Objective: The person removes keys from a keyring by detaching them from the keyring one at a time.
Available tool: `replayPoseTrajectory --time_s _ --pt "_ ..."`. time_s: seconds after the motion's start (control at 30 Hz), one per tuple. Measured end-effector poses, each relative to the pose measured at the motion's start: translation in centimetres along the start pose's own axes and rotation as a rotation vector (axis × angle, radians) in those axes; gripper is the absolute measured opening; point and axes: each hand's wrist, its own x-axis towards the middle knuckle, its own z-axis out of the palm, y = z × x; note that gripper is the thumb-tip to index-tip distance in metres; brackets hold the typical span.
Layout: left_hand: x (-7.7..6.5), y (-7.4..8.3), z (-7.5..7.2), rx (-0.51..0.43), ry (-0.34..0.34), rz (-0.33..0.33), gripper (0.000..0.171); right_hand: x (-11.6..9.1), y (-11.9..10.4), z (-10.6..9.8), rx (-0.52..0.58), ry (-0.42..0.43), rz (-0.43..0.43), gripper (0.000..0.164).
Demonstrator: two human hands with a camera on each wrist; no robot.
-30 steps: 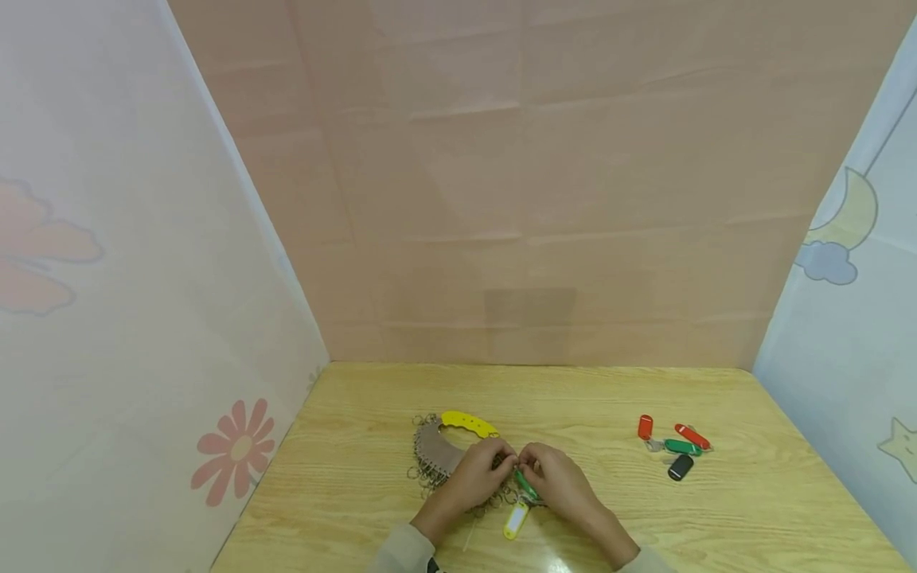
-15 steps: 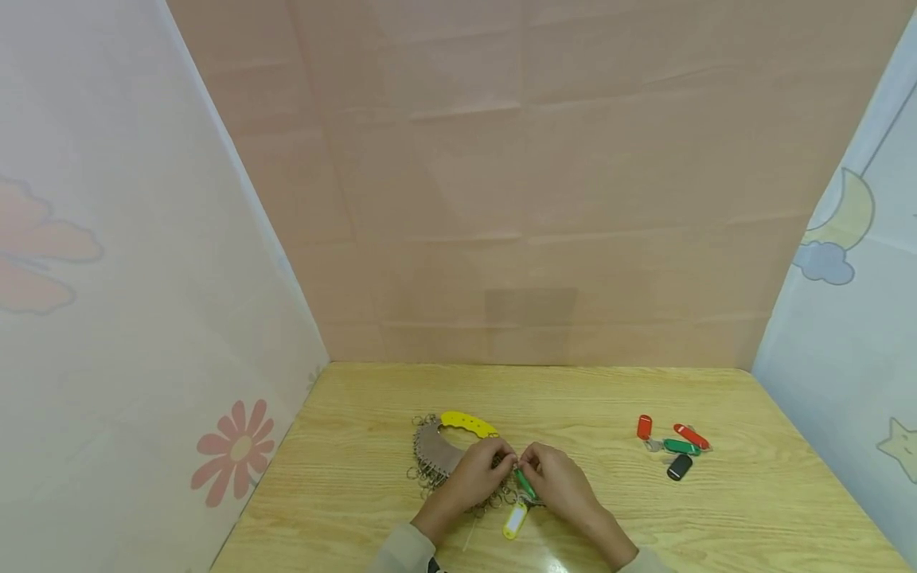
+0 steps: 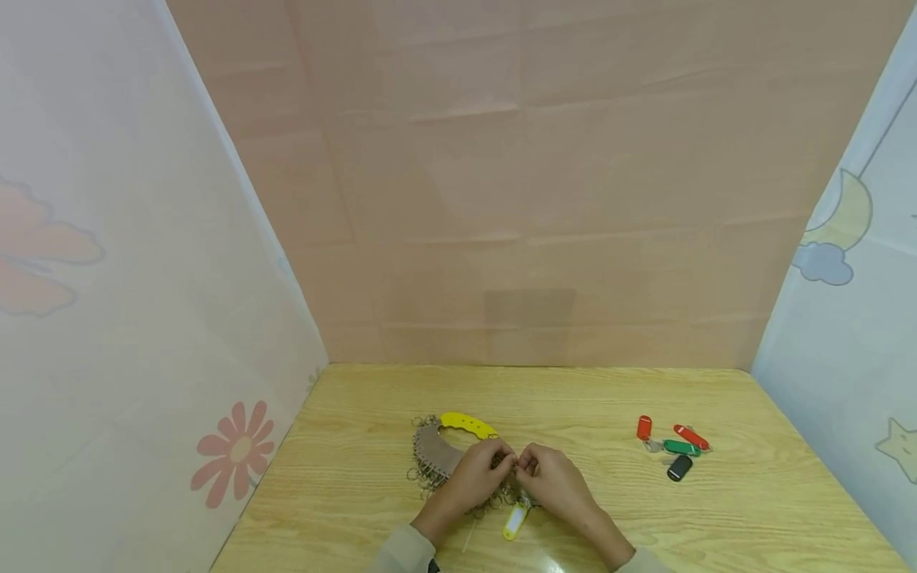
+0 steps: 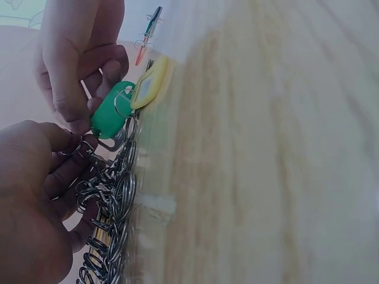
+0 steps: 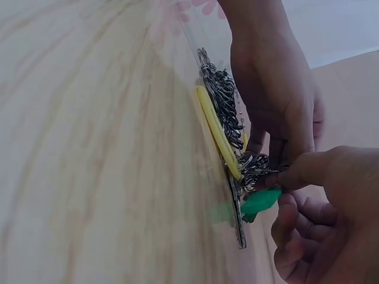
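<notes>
A curved grey-brown key-ring holder plate (image 3: 434, 447) with a yellow handle (image 3: 466, 422) lies on the table, its edge strung with many metal rings (image 4: 121, 195). My left hand (image 3: 474, 476) is over its right end and pinches one small ring between thumb and forefinger. Opposite it, fingertips nearly meeting, my right hand (image 3: 559, 481) pinches the ring end of a green key tag (image 4: 111, 112). In the right wrist view the green tag hangs below the right thumb. A yellow key tag (image 3: 515, 522) with a white label lies just below the hands.
At the right of the table lies a small group: a red tag (image 3: 645, 427), a longer red tag (image 3: 691, 436), a green tag (image 3: 681, 447) and a black tag (image 3: 679, 468), with keys among them. A pink-brown backdrop (image 3: 530, 199) rises behind the table.
The green tag, earlier visible between the hands in the head view, has turned and is now mostly hidden there. The right fingers have shifted slightly; the left hand stays in place.
</notes>
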Motion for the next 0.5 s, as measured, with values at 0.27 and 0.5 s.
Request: replayPoseTrajectory --time_s 0.27,0.5 --pt "0.08 0.13 0.08 0.023 0.01 0.024 0.016 -0.07 -0.08 -0.09 -0.025 0.029 -0.004 0.015" --pt "-0.01 0.31 0.01 0.034 0.017 0.015 0.013 -0.12 0.06 -0.34 -0.04 0.058 -0.015 0.019"
